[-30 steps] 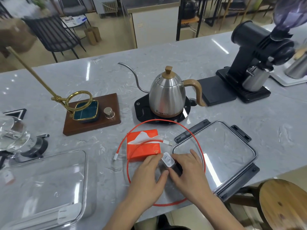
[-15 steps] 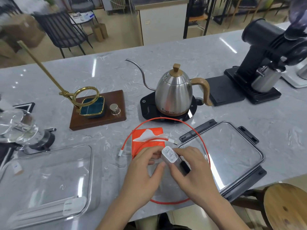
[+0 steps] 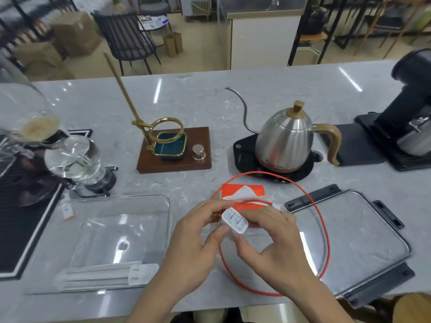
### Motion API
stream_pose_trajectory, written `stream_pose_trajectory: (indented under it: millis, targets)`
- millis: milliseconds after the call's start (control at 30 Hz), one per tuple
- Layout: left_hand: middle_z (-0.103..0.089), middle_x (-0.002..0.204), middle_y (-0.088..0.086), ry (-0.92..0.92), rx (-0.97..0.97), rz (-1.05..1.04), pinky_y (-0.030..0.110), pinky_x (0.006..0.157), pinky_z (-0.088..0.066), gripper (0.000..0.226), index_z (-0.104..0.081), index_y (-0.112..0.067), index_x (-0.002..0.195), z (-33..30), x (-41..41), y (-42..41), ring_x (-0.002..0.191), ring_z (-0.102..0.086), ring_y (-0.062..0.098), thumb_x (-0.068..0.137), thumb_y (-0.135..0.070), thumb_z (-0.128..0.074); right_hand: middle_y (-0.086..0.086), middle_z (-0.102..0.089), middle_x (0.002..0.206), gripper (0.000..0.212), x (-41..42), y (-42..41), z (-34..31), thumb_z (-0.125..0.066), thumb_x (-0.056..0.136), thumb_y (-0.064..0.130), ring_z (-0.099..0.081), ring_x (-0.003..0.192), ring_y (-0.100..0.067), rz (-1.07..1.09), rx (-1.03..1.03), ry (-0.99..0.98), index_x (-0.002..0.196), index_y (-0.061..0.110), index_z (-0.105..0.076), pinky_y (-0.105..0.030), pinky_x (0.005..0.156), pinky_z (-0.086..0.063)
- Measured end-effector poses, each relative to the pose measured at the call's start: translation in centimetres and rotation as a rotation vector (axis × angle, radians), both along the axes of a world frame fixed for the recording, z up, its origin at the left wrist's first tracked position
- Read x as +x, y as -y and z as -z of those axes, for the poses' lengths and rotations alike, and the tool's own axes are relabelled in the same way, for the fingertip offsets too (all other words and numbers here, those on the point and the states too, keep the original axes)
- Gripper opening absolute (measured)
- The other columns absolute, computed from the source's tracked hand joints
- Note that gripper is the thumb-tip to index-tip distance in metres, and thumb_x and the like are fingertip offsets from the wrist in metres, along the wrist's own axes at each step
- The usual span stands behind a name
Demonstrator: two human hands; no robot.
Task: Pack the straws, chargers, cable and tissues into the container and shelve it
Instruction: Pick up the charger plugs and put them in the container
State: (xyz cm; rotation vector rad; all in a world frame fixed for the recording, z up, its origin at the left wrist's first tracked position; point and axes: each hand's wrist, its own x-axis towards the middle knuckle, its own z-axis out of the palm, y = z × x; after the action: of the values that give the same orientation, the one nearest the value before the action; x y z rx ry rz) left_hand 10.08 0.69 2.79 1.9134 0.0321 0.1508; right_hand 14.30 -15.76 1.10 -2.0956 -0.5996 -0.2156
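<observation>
Two bare hands are showing, the left hand [image 3: 193, 241] and the right hand [image 3: 275, 243], each with short, plain nails. Both forearms are showing uncovered to the frame's edge, wearing no sleeve, ring, watch or glove.

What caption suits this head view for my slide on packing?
Both hands hold a white charger above the counter, red cable looped around, straws already in the container.
</observation>
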Motion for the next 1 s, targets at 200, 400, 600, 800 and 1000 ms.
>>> stream_pose_trajectory:
  millis: [200,400,600,800,1000]
  targets:
    - [-0.070,0.114,-0.015,-0.023,-0.027,-0.058,0.020,0.095,-0.048,0.037,-0.066,-0.033,0.117,-0.4,-1.5,-3.8,0.109,-0.065,0.009,0.088,-0.010,-0.065,0.018,-0.068,0.087,0.025,-0.3,-3.9,-0.2,-0.075,0.075,0.029,-0.064,0.084,-0.003,-0.079,0.038,0.021,0.099,0.028,-0.073,-0.042,0.075,-0.046]
    - [-0.071,0.111,-0.015,-0.018,-0.032,-0.097,0.019,0.092,-0.049,0.032,-0.068,-0.031,0.113,-1.1,-2.6,-7.7,0.107,-0.067,0.008,0.085,-0.015,-0.065,0.022,-0.067,0.088,0.027,-0.6,-7.3,-1.4,-0.077,0.075,0.031,-0.055,0.079,0.002,-0.153,-0.018,0.027,0.102,0.033,-0.071,-0.034,0.077,-0.041]
    - [-0.076,0.094,-0.014,0.023,0.009,-0.114,0.020,0.086,-0.054,0.036,-0.071,-0.028,0.097,-2.0,-4.0,-11.6,0.096,-0.071,0.003,0.084,0.006,-0.067,0.029,-0.066,0.097,0.033,-1.3,-10.9,-2.2,-0.079,0.075,0.026,-0.054,0.088,0.009,-0.219,-0.094,0.060,0.105,0.035,-0.070,-0.016,0.082,-0.027]
    - [-0.076,0.087,-0.014,0.039,0.046,-0.132,0.020,0.080,-0.056,0.042,-0.068,-0.027,0.091,-1.7,-5.0,-14.4,0.089,-0.072,0.003,0.082,0.014,-0.065,0.035,-0.062,0.098,0.032,-1.9,-13.3,-2.0,-0.069,0.080,0.038,-0.054,0.086,0.009,-0.241,-0.122,0.030,0.112,0.036,-0.069,-0.016,0.083,-0.027]
    - [-0.076,0.087,-0.012,0.003,0.014,-0.141,0.025,0.082,-0.058,0.042,-0.070,-0.028,0.091,-0.5,-5.2,-16.3,0.089,-0.073,0.006,0.082,0.013,-0.067,0.037,-0.054,0.088,0.033,-2.3,-14.9,-2.0,-0.063,0.082,0.046,-0.056,0.086,0.003,-0.240,-0.200,-0.015,0.115,0.039,-0.065,-0.020,0.087,-0.029]
